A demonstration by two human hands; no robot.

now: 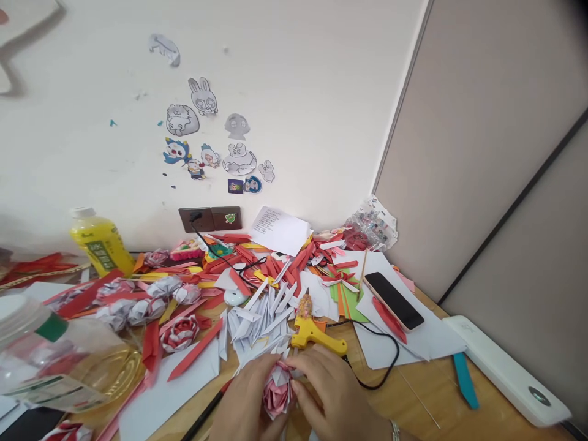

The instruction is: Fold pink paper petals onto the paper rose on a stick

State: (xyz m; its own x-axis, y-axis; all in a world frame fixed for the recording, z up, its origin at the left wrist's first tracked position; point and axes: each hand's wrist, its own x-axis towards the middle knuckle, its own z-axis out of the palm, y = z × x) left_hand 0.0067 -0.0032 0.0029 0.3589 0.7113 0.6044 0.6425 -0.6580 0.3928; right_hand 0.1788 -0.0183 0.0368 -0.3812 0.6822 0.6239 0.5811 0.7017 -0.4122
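no word or number can be read with certainty. on the bottle (108,229) with yellow liquid, the green label (103,255) carries large light characters, which look like chinese, but they are too blurred to be read. the white sheet (287,231), which lies near the foot of the wall (316,98), shows several short lines of dark writing, too small to make out. on the big clear jar (103,327) there is a pale label (52,395), and its small print is also not readable.
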